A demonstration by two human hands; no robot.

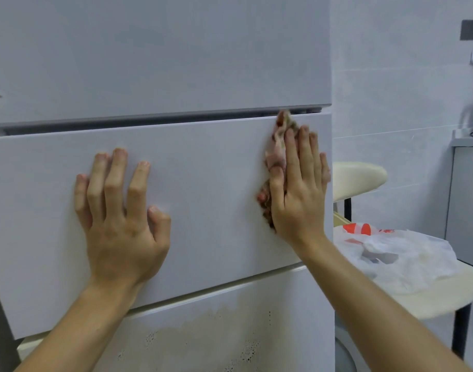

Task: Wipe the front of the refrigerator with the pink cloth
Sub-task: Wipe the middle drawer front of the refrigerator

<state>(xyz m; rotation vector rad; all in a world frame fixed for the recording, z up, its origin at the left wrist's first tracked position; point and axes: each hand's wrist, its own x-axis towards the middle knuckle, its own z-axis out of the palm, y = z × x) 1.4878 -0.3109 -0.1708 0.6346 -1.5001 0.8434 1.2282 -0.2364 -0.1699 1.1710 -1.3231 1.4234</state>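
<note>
Head view looks close at the refrigerator [160, 63], where both hands lie on its middle door panel [203, 183]. The left hand [120, 224] is open, fingers spread and slightly arched, pressing bare on the left half of the panel and holding nothing. The right hand [299, 189] is also open, its straight fingers flattening the pink cloth [278, 151] against the panel close to its right edge. The cloth bunches out to the left of the palm, and its top tip reaches the dark seam [160, 119] under the upper door. Since the cloth is pinned by pressure alone and not gripped, the likeliest slip is that it slides from under the palm on a fast stroke and drops. Lighter pressure or a smooth, damp surface would cause that. The raised tip could also snag in the seam if the stroke goes higher. So near the right edge, a sideways pass could carry the hand off the panel toward the chair [358, 175] and the plastic bag [391, 251] beside the refrigerator. Uneven pushing might shift the panel if it is a drawer front. The brownish stained patch on the lower panel [216, 326] looks unwiped and could be missed.
</note>
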